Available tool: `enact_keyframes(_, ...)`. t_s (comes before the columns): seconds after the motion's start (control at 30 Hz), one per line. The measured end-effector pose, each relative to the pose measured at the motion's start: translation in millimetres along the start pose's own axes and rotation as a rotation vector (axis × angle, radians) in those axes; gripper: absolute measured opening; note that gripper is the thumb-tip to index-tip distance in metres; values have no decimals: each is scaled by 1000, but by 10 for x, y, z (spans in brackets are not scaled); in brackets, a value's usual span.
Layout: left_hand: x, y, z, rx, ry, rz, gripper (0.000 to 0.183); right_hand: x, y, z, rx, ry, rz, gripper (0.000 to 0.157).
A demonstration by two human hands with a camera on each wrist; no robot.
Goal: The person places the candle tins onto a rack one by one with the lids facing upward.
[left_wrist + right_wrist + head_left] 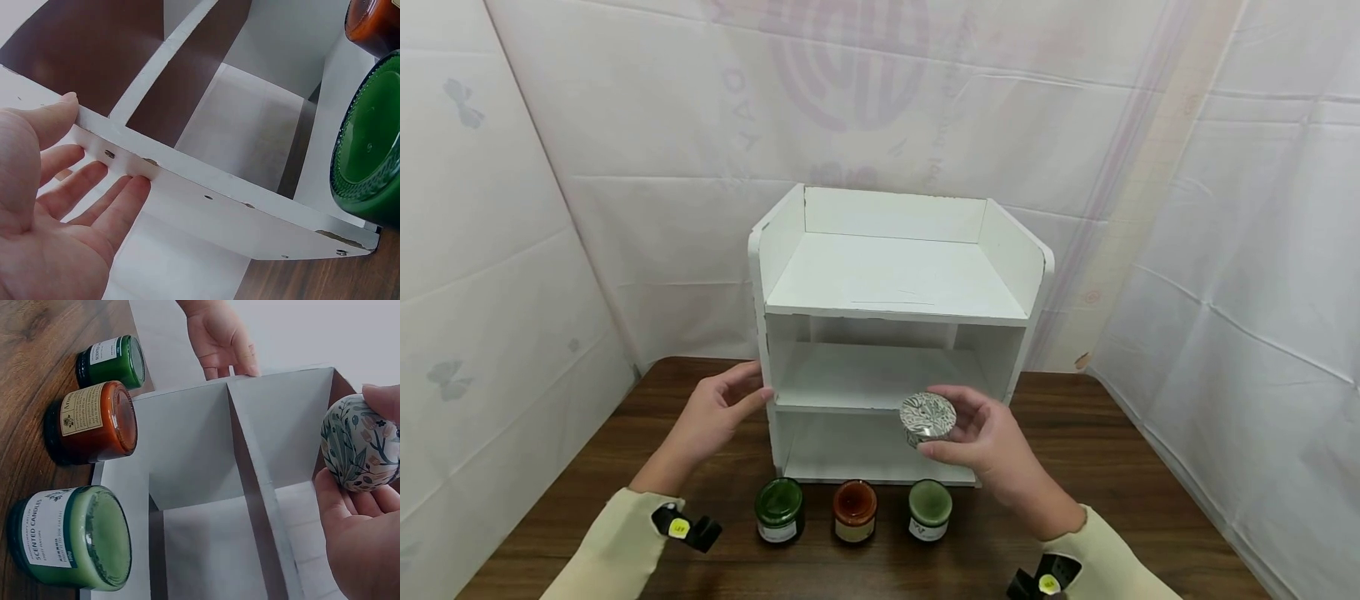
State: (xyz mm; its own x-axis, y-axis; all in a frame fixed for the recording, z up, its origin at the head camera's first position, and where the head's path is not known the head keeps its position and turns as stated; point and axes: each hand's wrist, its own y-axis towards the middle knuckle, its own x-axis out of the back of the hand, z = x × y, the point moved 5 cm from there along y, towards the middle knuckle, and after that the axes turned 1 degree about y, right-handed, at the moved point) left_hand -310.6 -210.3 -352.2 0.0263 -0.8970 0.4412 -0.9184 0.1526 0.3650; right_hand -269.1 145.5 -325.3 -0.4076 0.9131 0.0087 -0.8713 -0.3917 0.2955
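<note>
My right hand [992, 442] grips a small round patterned tin [927, 415] between thumb and fingers, before the middle shelf opening. Close up in the right wrist view, the tin [357, 445] shows leaves and flowers on a pale ground. On the left, my left hand [713, 414] touches the side panel of a white shelf unit [880, 271]. Its thumb lies at the panel's front edge and its fairly straight fingers [128, 209] rest against the outer face. Below the unit stand a dark green candle jar [778, 505], an amber candle jar [854, 510] and a light green candle jar [929, 508].
The unit stands on a dark wooden table [1120, 492], with the jars in a row at its front. White printed sheeting [662, 125] hangs behind and at both sides. Raised side walls bound the unit's top shelf.
</note>
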Motion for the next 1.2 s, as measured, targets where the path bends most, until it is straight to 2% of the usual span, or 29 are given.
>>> enact_keyframes(0.37, 3, 9, 35, 6, 1, 8, 50, -73, 48, 182, 13, -15, 34, 73)
enact_keyframes(0.73, 10, 6, 5, 7, -1, 13, 50, -149, 108, 345, -46, -9, 48, 70)
enact_keyframes(0.97, -4, 9, -17, 8, -15, 21, 49, -156, 146, 428, -56, -23, 56, 70)
enact_keyframes(1.2, 12, 6, 8, 16, 16, 13, 50, -186, 184, 532, -45, -55, 68, 70)
